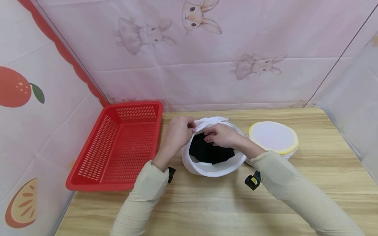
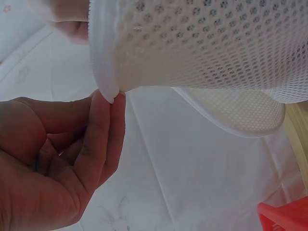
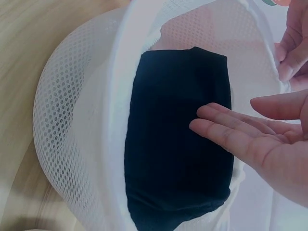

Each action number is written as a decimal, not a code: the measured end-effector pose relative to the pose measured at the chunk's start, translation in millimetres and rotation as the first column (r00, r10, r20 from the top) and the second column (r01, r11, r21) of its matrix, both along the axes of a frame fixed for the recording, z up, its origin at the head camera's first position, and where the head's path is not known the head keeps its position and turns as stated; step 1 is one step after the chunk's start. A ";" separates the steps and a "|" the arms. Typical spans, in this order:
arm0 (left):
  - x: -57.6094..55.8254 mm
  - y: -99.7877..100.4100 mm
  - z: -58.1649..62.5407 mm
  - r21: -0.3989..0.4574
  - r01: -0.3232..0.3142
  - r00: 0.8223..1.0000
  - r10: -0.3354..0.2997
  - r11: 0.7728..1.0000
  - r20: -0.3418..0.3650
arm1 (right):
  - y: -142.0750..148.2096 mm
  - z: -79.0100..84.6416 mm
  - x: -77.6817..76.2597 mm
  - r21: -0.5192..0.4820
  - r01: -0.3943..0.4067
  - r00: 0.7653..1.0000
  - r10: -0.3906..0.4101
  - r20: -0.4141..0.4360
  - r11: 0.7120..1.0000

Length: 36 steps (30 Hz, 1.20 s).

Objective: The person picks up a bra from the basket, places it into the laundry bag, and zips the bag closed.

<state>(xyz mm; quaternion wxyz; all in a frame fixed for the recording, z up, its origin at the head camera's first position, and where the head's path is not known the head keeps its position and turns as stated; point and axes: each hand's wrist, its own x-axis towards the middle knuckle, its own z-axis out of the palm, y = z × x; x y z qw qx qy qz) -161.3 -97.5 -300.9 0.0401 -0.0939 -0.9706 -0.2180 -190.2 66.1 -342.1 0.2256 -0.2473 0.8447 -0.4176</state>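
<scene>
A white mesh laundry bag (image 2: 211,53) with a stiff rounded rim stands on the table, its mouth facing up. Inside lies a piece of folded black fabric (image 3: 178,134), its lower part hidden by the bag's wall. My left hand (image 1: 178,131) pinches the bag's rim at the far left, with thumb and fingertips at the edge in the left wrist view. My right hand (image 1: 222,135) reaches over the opening. Its fingers (image 3: 236,130) are straight and overlap the black fabric in the right wrist view, with the thumb apart and nothing held.
To the left stands a red plastic basket (image 1: 157,131) with slotted walls. On the right, close to the bag, sits another white round bag with yellow trim (image 1: 273,137). The wooden table (image 1: 206,206) ends at a fabric-covered wall (image 1: 200,82) behind.
</scene>
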 end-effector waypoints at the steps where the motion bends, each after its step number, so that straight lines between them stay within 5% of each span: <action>1: -0.4 -0.7 -0.1 -0.005 -0.001 1.000 0.001 1.000 0.005 | 0.6 0.1 -0.2 -0.002 0.001 1.000 -0.001 0.004 1.000; 11: -9.0 -11.3 -8.7 0.031 -0.032 0.999 0.031 0.999 0.032 | 17.5 6.6 -4.3 -0.084 0.034 0.999 -0.032 0.034 0.996; 15: -10.8 -16.9 -12.9 0.035 -0.046 0.999 0.046 0.998 0.016 | 30.9 10.9 -9.0 -0.106 0.109 0.994 -0.109 0.004 0.988; 23: -12.2 -24.4 -18.8 0.085 -0.082 0.995 0.078 0.993 0.056 | 60.4 8.0 -17.1 0.013 0.290 0.943 -0.284 -0.172 0.957; 36: -9.4 -34.7 -27.1 0.163 -0.128 0.990 0.118 0.978 0.074 | 77.7 -8.2 -2.6 0.139 0.281 0.958 -0.269 -0.098 0.950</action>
